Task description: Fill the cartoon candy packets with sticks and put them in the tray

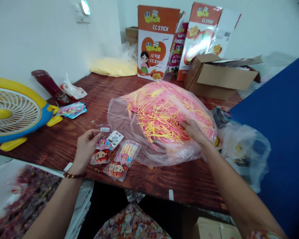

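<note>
My left hand point(86, 146) pinches a small printed packet point(106, 146) with a cartoon face, held just above the brown wooden table point(64, 139). A second packet point(122, 160) filled with coloured sticks lies flat beside it. My right hand point(193, 130) reaches into a big clear plastic bag point(129, 113) heaped with pink and yellow sticks point(159, 113). Its fingers are curled among the sticks; what they hold is hidden.
A yellow and blue fan point(12, 111) stands at the left. Several flat packets point(72, 109) and a dark red bottle point(46, 83) lie behind it. Orange CC Stick cartons point(155, 39), an open cardboard box point(219, 76) and a blue board point(281, 132) line the back and right.
</note>
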